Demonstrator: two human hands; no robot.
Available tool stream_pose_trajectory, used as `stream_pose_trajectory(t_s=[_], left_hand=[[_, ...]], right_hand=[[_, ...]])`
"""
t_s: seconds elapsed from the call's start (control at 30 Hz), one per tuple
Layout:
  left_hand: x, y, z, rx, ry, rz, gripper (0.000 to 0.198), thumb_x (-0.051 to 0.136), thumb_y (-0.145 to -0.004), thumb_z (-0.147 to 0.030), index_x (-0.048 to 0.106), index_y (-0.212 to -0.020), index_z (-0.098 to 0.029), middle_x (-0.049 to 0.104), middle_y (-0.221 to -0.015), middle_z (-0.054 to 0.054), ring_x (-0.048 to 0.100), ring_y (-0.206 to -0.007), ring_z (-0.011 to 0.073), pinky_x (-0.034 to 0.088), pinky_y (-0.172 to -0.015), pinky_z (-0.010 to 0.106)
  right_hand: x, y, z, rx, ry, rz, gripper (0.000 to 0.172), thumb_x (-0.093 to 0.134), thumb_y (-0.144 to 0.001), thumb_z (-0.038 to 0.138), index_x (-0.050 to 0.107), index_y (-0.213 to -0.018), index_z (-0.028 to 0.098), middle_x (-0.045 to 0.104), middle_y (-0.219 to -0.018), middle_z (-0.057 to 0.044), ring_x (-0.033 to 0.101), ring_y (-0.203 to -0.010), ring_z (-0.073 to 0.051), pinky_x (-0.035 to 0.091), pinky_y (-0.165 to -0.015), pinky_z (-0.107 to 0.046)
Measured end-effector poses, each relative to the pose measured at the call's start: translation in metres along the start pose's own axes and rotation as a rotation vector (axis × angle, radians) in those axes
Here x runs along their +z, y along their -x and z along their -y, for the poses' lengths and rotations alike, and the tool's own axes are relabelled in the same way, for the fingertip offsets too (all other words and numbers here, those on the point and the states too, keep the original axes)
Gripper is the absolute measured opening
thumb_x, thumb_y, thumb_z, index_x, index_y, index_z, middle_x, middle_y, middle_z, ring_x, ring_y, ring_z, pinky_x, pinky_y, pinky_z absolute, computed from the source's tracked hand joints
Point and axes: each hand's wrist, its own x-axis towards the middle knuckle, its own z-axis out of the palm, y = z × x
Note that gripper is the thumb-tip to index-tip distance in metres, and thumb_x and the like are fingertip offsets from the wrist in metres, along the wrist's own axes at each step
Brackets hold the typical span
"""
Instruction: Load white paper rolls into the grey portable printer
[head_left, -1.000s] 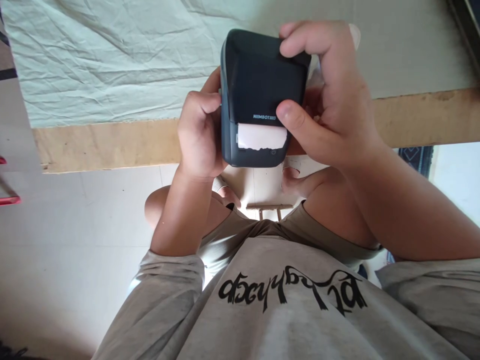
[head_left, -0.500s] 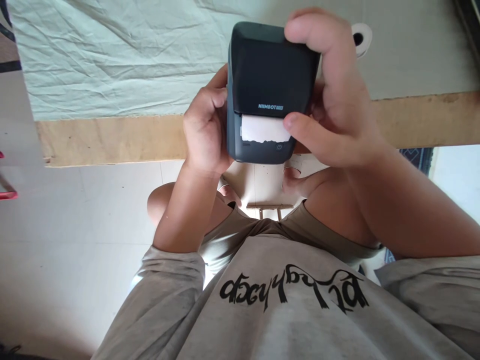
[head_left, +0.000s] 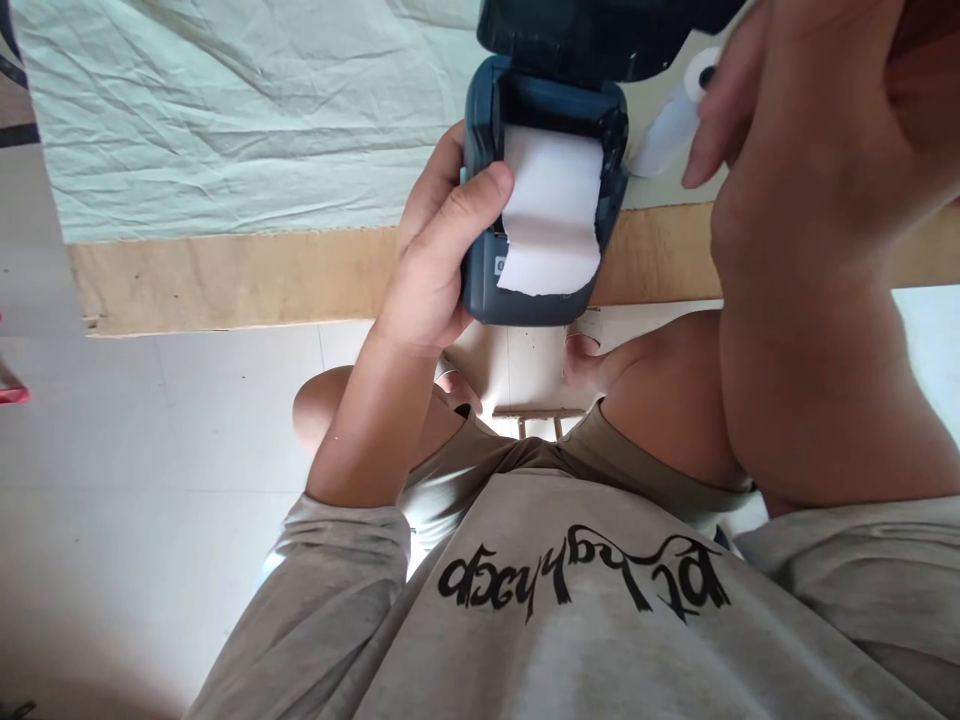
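Note:
My left hand [head_left: 439, 240] is closed round the left side of a dark label printer [head_left: 480, 300], its thumb over the inner edge. The printer is held above the table's front edge. Its black lid [head_left: 570, 35] is swung up and back, cut off by the frame's top. White label paper [head_left: 553, 190] lies in the bay, its torn end hanging over the front. At the upper right, my right hand [head_left: 810, 150] is close to the lid's right end and a white paper roll [head_left: 694, 68]. That hand is partly blurred, and whether it grips anything is hidden.
A pale green cloth [head_left: 247, 110] with creases covers the table, whose bare wooden edge [head_left: 240, 285] runs across in front of me. My legs and a small wooden rung [head_left: 538, 413] are below. Something red [head_left: 13, 394] shows at the far left.
The printer's lid has opened upward, uncovering the paper inside. My right hand has left the printer's front and moved up and right. My left thumb has come over the printer's inner edge.

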Motion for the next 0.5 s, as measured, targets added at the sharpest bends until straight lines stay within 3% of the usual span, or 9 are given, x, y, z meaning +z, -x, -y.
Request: stream_pose_trajectory(t_s=[0.07, 0.1, 0.17, 0.27, 0.33, 0.4, 0.5], left_hand=[[0.003, 0.002, -0.003, -0.007, -0.003, -0.025, 0.018, 0.065, -0.084, -0.036, 0.064, -0.091, -0.02, 0.059, -0.079, 0.003, 0.055, -0.074, 0.0143, 0.041, -0.064, 0.025], [0.005, 0.002, -0.005, -0.016, -0.006, -0.048, 0.015, 0.064, -0.086, -0.033, 0.063, -0.09, -0.019, 0.059, -0.079, 0.002, 0.056, -0.074, 0.0133, 0.042, -0.065, 0.024], [0.009, 0.004, -0.009, -0.035, -0.021, -0.085, 0.014, 0.059, -0.089, -0.03, 0.063, -0.09, -0.017, 0.058, -0.077, 0.001, 0.058, -0.073, 0.0115, 0.043, -0.066, 0.021], [0.009, 0.002, -0.011, -0.081, -0.102, -0.084, 0.024, 0.043, -0.092, -0.025, 0.065, -0.093, -0.015, 0.055, -0.077, 0.001, 0.068, -0.087, 0.0165, 0.046, -0.07, 0.022], [0.004, -0.002, -0.008, -0.068, -0.16, -0.068, 0.021, 0.05, -0.087, -0.033, 0.066, -0.092, -0.021, 0.059, -0.08, 0.002, 0.069, -0.093, 0.0222, 0.051, -0.068, 0.025], [0.0, -0.005, -0.004, -0.022, -0.188, -0.031, 0.026, 0.063, -0.078, -0.047, 0.065, -0.091, -0.024, 0.061, -0.08, 0.003, 0.067, -0.086, 0.0226, 0.052, -0.064, 0.026], [-0.004, -0.005, -0.003, -0.021, -0.285, 0.002, 0.031, 0.057, -0.081, -0.05, 0.063, -0.095, -0.024, 0.06, -0.083, 0.005, 0.065, -0.079, 0.0197, 0.052, -0.064, 0.027]], right_hand=[[0.002, 0.003, 0.002, -0.104, 0.023, -0.125, 0.043, 0.049, -0.087, 0.057, 0.053, -0.08, 0.014, 0.057, -0.07, -0.004, 0.047, -0.051, -0.003, 0.033, -0.047, -0.026], [0.0, 0.005, 0.004, -0.14, 0.061, -0.102, 0.038, 0.049, -0.089, 0.049, 0.056, -0.084, 0.012, 0.061, -0.078, -0.005, 0.052, -0.056, -0.004, 0.034, -0.047, -0.025], [-0.008, 0.008, 0.01, -0.216, 0.274, 0.132, 0.03, 0.045, -0.09, 0.038, 0.062, -0.096, 0.014, 0.065, -0.088, -0.002, 0.056, -0.065, -0.004, 0.038, -0.054, -0.023], [-0.018, 0.006, 0.021, -0.242, 0.678, 0.501, 0.032, 0.053, -0.082, 0.043, 0.065, -0.104, 0.023, 0.064, -0.085, 0.003, 0.053, -0.068, -0.005, 0.04, -0.068, -0.025], [-0.019, 0.003, 0.028, -0.193, 0.81, 0.624, 0.038, 0.055, -0.077, 0.047, 0.063, -0.11, 0.028, 0.064, -0.084, 0.002, 0.055, -0.075, -0.011, 0.037, -0.07, -0.027], [-0.017, 0.0, 0.033, -0.112, 0.918, 0.717, 0.043, 0.051, -0.079, 0.048, 0.058, -0.117, 0.03, 0.064, -0.09, 0.0, 0.059, -0.089, -0.019, 0.037, -0.071, -0.029], [-0.013, -0.003, 0.037, -0.06, 0.988, 0.834, 0.046, 0.049, -0.079, 0.048, 0.052, -0.123, 0.032, 0.064, -0.103, -0.001, 0.061, -0.1, -0.026, 0.042, -0.075, -0.035]])
